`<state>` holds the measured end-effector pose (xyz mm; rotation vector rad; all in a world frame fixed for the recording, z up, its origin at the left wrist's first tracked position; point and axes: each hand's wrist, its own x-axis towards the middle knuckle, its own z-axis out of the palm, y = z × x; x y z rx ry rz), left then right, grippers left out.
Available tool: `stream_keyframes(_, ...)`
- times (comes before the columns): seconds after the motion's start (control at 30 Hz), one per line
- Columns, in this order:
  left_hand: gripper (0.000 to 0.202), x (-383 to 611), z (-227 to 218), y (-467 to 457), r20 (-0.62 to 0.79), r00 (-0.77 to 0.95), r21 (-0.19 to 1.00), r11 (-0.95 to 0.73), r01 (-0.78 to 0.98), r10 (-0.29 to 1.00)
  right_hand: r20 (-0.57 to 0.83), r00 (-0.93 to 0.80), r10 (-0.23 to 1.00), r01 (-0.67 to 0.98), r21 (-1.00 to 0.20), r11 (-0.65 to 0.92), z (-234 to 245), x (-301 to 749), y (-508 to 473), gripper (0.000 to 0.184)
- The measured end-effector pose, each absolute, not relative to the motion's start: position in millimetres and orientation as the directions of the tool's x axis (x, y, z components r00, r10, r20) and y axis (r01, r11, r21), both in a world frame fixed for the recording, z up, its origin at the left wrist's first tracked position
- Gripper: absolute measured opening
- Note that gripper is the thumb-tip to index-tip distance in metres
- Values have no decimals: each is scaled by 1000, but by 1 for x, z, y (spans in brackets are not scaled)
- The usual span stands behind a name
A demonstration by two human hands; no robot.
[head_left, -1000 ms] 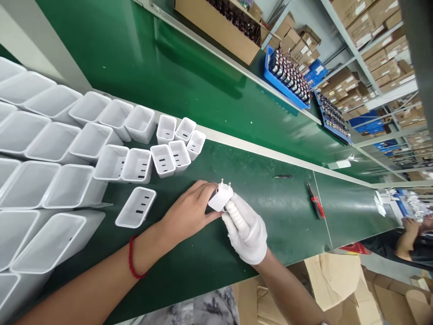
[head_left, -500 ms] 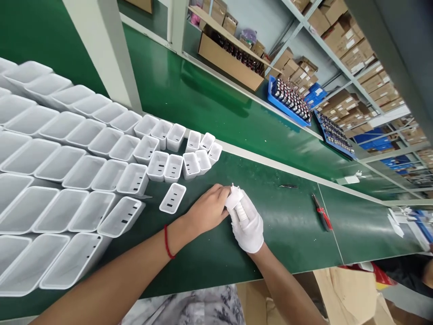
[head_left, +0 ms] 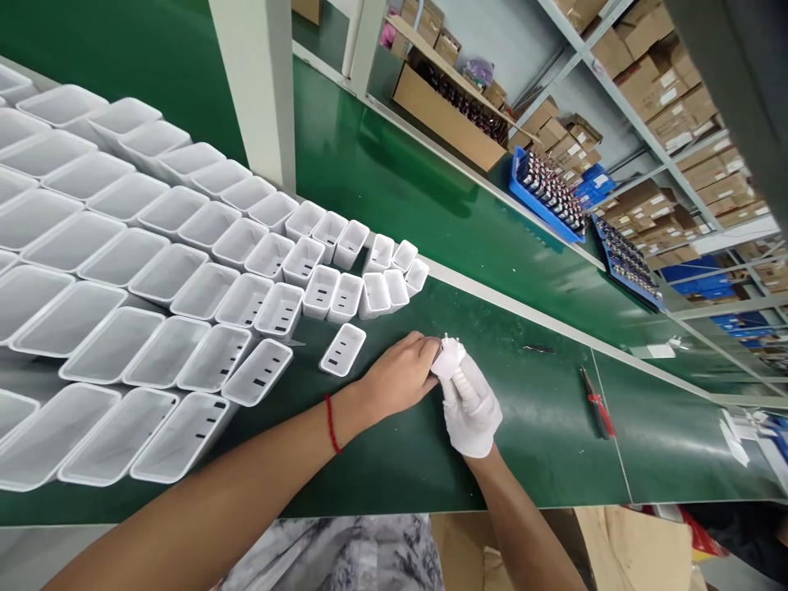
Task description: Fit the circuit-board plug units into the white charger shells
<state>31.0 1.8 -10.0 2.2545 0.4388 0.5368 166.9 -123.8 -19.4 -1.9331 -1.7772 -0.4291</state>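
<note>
Near the middle of the green bench, my right hand point(head_left: 473, 414), in a white glove, is closed around a white power plug point(head_left: 449, 355) with its two pins pointing away from me. A bundled white cord point(head_left: 463, 387) runs below the plug, inside the gloved fingers. My left hand point(head_left: 403, 371), bare with a red wrist band, pinches the plug's left side; its fingertips are partly hidden. Left of my hands, a white open box point(head_left: 343, 350) with slots in its base lies apart from rows of similar white boxes point(head_left: 161, 273).
Red-handled pliers point(head_left: 598, 404) and black tweezers point(head_left: 539, 349) lie to the right on the bench point(head_left: 529, 460). A grey post point(head_left: 257, 98) rises behind the boxes. Beyond the ledge are a blue tray point(head_left: 545, 194) of small parts and a long cardboard box point(head_left: 446, 119).
The view has shifted, so the whole scene sits farther right or slightly lower in places. Both hands stay on the plug, with little change in grip.
</note>
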Motion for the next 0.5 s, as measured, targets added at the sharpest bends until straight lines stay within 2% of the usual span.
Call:
stream_keyframes(0.1,52,30,-10,2,264,835,752,-645,136,483,591,302,748,953,-167,-253,1,174,-122,32)
stream_keyframes(0.17,62,30,-10,2,284,808,763,-632,136,516,655,393,645,917,-232,-323,23,181,-124,27)
stream_keyframes(0.27,67,30,-10,2,270,784,795,-588,145,559,789,433,436,901,-356,-250,50,190,-128,36)
stream_keyframes(0.33,66,31,-11,2,250,778,813,-561,154,576,833,400,382,915,-340,-218,49,192,-128,39)
stream_keyframes(0.4,63,31,-12,1,245,766,818,-551,165,594,796,333,505,941,-249,-228,32,194,-127,33)
stream_keyframes(0.5,59,31,-14,0,289,764,786,-599,156,577,666,228,710,968,-75,-240,-3,196,-128,26)
